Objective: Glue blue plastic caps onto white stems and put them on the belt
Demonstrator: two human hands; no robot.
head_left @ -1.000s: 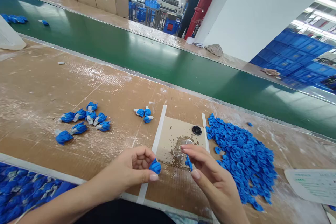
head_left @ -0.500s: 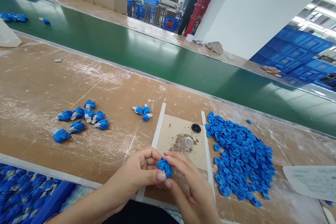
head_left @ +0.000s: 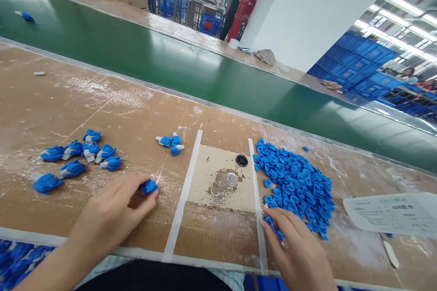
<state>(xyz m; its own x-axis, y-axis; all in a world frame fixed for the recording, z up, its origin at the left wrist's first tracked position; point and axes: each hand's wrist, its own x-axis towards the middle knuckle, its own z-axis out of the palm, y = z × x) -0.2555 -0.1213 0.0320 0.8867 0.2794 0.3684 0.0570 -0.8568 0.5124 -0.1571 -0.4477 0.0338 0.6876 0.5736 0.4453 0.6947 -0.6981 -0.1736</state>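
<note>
Left of the taped strip, my left hand (head_left: 109, 213) pinches a small blue part (head_left: 149, 187) just over the cardboard tabletop. My right hand (head_left: 297, 245) is at the near left edge of a pile of small blue pieces (head_left: 293, 177), thumb and fingers apart with nothing seen between them. A few pieces lie just beneath its fingers. Between the hands, a small clear cup (head_left: 231, 180) sits in a wet patch on a cardboard square (head_left: 201, 163), beside a black round cap (head_left: 242, 160). Several blue parts with whitish tabs (head_left: 90, 150) lie at left; three more (head_left: 170, 142) are nearer the middle.
A green conveyor belt (head_left: 170, 63) runs behind the table, carrying a blue part (head_left: 25, 16) at far left. A white labelled container (head_left: 392, 211) juts in from the right. At lower left is a bin of blue parts (head_left: 20, 261). People and machines are in the background.
My hands were together around the blue part. They have since parted: the left moved left with the part, the right moved right to the pile. The view has shifted rightward.
</note>
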